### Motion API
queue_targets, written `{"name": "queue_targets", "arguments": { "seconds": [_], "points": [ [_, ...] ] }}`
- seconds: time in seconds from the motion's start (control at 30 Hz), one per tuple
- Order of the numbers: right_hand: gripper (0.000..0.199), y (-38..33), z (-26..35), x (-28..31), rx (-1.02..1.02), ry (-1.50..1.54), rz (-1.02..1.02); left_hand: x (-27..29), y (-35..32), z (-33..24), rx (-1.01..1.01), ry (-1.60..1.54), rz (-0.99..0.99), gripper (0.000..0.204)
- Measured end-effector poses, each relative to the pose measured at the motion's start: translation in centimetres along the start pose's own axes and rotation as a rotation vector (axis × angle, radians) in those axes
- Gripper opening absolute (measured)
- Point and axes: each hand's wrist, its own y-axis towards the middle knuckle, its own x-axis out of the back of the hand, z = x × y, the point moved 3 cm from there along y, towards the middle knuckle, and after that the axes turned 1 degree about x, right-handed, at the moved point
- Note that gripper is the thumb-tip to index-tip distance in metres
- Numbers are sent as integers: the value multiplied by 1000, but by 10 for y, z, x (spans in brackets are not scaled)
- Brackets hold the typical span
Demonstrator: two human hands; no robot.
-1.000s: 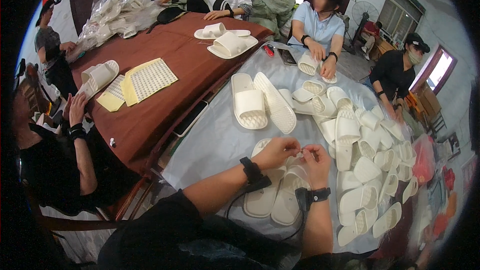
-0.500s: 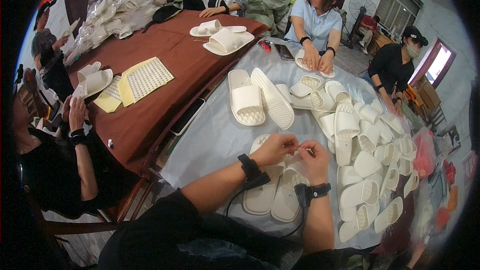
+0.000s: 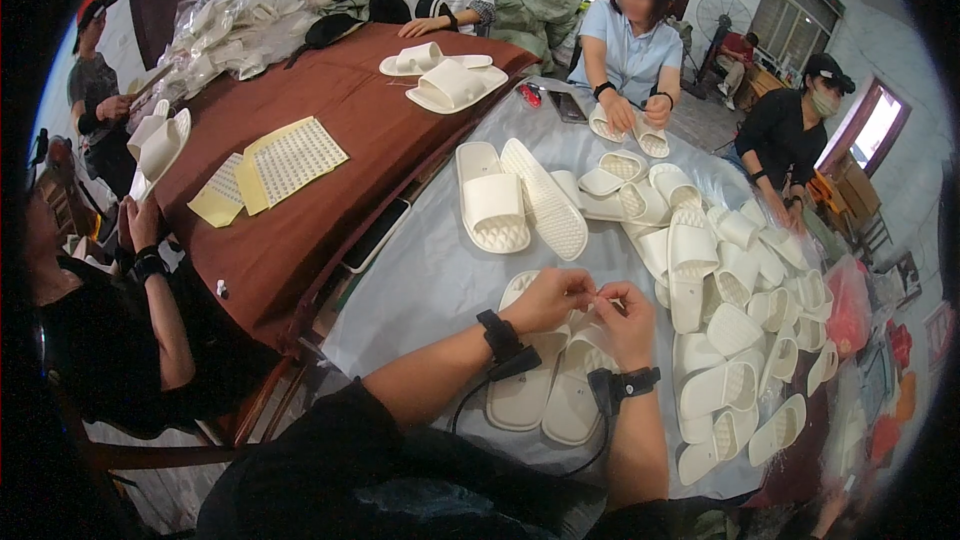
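My left hand and my right hand meet with pinched fingertips above a pair of cream slippers. Whatever lies between the fingertips is too small to make out. Below them rest the left slipper and the right slipper, side by side with their heels toward me; my hands partly cover their front ends. Just beyond my hands, one slipper stands sole down and another slipper leans on it, showing its textured sole.
A heap of cream slippers fills the right of the grey-covered table. On the brown-covered table at left lie yellow sticker sheets and more slippers. Co-workers sit around both tables; one across handles slippers.
My hands stay pinched in nearly the same spot. The co-worker at left has lifted a pair of slippers off the brown table. The person across has parted the two slippers slightly.
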Motion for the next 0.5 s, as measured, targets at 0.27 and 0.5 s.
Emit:
{"name": "queue_targets", "arguments": {
  "seconds": [0.27, 0.5],
  "points": [
    [8, 2, -10, 8, 43, -26, -77, 1, 1, -4, -10, -2, -9, 10],
    [7, 2, -2, 4, 20, -29, -55, 2, 1, -1, -2, 9, 0, 9]
  ]
}}
